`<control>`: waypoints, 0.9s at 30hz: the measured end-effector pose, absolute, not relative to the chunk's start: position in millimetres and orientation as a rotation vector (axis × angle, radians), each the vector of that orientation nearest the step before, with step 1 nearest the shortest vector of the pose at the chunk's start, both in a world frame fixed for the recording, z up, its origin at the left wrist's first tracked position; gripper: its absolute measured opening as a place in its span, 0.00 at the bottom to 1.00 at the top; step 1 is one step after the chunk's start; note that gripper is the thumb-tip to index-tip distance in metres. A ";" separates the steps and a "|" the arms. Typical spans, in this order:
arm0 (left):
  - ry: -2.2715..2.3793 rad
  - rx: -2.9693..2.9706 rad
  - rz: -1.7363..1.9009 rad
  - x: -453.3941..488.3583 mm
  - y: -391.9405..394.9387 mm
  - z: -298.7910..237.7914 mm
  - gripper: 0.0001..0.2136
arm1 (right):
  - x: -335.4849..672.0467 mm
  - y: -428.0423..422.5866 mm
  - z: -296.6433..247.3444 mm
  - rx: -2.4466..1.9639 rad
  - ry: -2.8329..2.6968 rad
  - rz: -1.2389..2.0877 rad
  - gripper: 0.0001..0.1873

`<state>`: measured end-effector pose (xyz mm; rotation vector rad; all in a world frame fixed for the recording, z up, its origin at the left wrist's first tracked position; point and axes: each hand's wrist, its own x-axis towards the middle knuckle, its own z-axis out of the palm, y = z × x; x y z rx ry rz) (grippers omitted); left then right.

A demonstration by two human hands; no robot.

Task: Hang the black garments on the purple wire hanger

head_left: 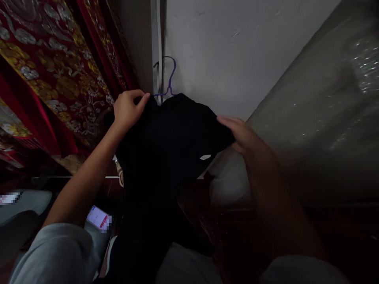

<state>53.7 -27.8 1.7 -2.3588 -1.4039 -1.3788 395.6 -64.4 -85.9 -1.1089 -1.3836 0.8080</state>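
Note:
A black garment point(168, 142) hangs on a purple hanger point(169, 81) whose hook sits against the white wall corner. My left hand point(128, 108) pinches the garment's left shoulder close to the hanger. My right hand point(241, 132) grips the right shoulder edge, fingers curled over the cloth. The lower part of the garment drops into shadow toward my body.
A red curtain point(56, 59) with gold and silver embroidery hangs at the left. A white wall point(237, 47) is behind the hanger. A large pale plastic-wrapped surface point(322, 118) slants at the right. A lit phone point(97, 217) lies low at the left, beside dark wooden furniture point(213, 221).

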 end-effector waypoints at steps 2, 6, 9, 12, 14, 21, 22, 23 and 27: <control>-1.285 -2.504 -1.339 63.9 -29.0 10.1 0.13 | 381.6 -74.7 -79.6 -1.047 -1.262 1.040 0.20; -1.072 -2.698 -1.265 73.2 -49.2 19.1 0.14 | 360.2 -91.9 -63.5 -0.898 -1.086 1.000 0.19; -1.070 -2.612 -1.493 71.2 -68.4 19.4 0.14 | 361.9 -105.6 -50.6 -0.859 -1.008 0.841 0.17; -1.221 -2.642 -1.760 70.1 -78.8 18.4 0.17 | 357.5 -129.1 -43.5 -0.903 -1.061 0.788 0.14; -1.382 -2.732 -1.878 73.5 -82.6 15.8 0.21 | 342.9 -149.9 -43.0 -0.944 -1.261 0.807 0.12; -2.032 -2.780 -1.892 64.8 -123.9 -22.6 0.05 | 292.0 -189.0 -56.0 -0.664 -2.446 0.965 0.12; -2.099 -2.829 -1.753 55.6 -134.1 -27.6 0.05 | 293.6 -184.5 -59.1 -0.652 -2.506 0.996 0.14; -2.110 -2.897 -1.564 44.8 -144.5 -31.2 0.05 | 297.2 -178.0 -62.4 -0.676 -2.509 0.999 0.17; -1.795 -2.934 -0.953 1.8 -181.5 -31.4 0.02 | 315.8 -143.1 -79.1 -0.896 -2.196 0.681 0.21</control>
